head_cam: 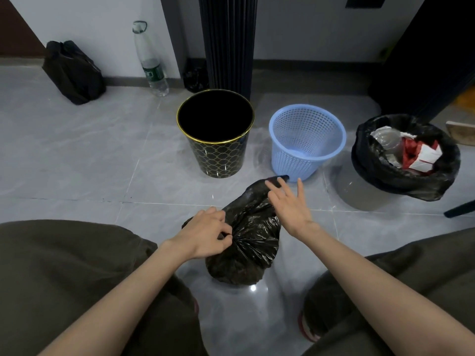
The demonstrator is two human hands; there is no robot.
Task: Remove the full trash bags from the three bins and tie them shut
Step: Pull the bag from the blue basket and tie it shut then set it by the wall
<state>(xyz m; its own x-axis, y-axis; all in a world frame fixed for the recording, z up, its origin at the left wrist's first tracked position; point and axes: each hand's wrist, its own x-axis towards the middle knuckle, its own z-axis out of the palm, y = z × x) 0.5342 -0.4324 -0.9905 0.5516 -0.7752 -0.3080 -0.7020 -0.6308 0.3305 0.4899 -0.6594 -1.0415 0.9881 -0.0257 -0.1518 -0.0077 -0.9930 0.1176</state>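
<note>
- Fingers of the left hand were curled in a pinch on the gathered neck of the black trash bag, which sat on the tiled floor between the person's knees.
- The right hand was spread wide with straight fingers and held nothing. It hovered at the bag's loose tail, and this angle did not show whether a fingertip touched the plastic.
- Just beyond the bag stood the black-and-gold bin and the blue basket, both without liners.
- To the right, the full liner of the third bin sat open, heaped with cartons and a clear container.
- Far left against the wall lay another black bag, closed at its top, near a plastic bottle.
- Risk, as I judged it: no knot looked finished, so a slackened pinch would let the twist unwind and the neck reopen. Thin film pulled hard could also tear, and the short tail might slip out of a loop.
</note>
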